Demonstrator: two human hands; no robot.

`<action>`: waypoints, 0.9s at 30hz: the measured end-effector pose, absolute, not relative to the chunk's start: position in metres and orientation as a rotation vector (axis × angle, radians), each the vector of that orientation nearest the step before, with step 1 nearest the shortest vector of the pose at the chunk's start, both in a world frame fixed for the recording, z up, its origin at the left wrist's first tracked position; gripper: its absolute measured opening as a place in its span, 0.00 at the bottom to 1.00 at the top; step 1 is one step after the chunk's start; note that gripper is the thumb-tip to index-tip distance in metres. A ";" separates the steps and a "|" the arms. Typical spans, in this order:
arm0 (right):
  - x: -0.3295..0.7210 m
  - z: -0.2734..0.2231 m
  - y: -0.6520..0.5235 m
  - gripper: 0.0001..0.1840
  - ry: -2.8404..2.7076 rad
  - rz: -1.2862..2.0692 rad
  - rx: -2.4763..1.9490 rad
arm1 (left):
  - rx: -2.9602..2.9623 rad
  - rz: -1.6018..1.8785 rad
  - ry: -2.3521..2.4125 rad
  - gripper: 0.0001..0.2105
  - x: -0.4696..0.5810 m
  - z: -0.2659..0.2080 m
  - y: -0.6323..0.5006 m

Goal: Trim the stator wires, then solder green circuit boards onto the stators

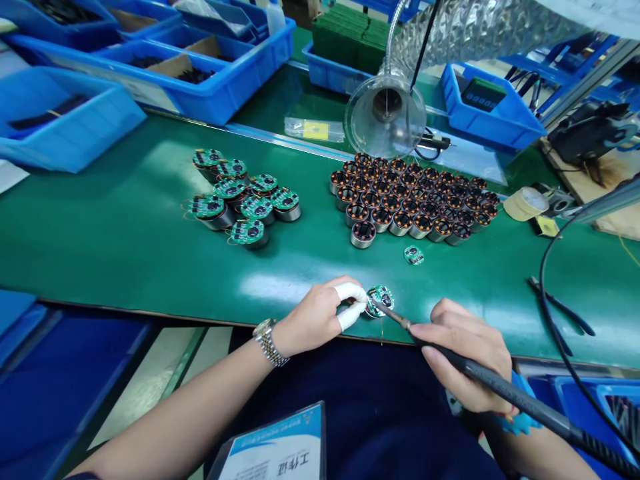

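At the front edge of the bench sits a round green circuit board (381, 301), with a thin wire hanging from its near side. My left hand (325, 313), with white finger cots on thumb and forefinger, pinches the board's left edge; whether a wire is also between those fingertips cannot be seen. My right hand (470, 347) is wrapped round the dark handle of a soldering iron (453, 359), whose tip touches the top of the board. Just beyond lies a loose circuit board (414, 255).
Behind stand many copper-wound stators (403, 222) in rows. Several board-topped stators (249, 232) are grouped at left. A clear fume hood (385, 117) hangs above the bench. Pliers (563, 307) and a black cable lie at right. Blue bins (260, 73) line the back.
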State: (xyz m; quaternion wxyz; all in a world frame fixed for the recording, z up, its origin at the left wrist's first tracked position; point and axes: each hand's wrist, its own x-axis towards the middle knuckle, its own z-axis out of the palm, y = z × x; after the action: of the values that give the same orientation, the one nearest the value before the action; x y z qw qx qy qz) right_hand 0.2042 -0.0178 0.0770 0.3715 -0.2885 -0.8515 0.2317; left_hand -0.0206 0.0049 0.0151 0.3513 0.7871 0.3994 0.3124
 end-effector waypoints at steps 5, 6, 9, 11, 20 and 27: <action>0.203 0.076 -0.019 0.17 -2.212 0.630 -0.764 | 2.035 0.822 1.043 0.04 -0.019 0.017 0.005; 0.203 0.075 -0.019 0.17 -2.214 0.636 -0.768 | 2.034 0.821 1.045 0.04 -0.019 0.017 0.005; 0.205 0.074 -0.019 0.17 -2.226 0.651 -0.779 | 2.029 0.817 1.050 0.04 -0.019 0.017 0.004; 0.206 0.073 -0.020 0.17 -2.232 0.655 -0.777 | 2.028 0.818 1.054 0.04 -0.019 0.017 0.004; 0.206 0.073 -0.021 0.18 -2.238 0.660 -0.767 | 2.022 0.846 1.076 0.04 -0.018 0.015 0.004; 0.204 0.075 -0.020 0.18 -2.246 0.653 -0.760 | 2.022 0.849 1.084 0.04 -0.018 0.015 0.003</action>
State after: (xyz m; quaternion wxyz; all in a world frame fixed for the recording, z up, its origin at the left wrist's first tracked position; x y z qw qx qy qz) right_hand 0.2042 -0.0200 0.0748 0.3344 -0.2913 -0.8606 0.2504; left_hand -0.0176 0.0030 0.0146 0.3407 0.7770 0.4166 0.3265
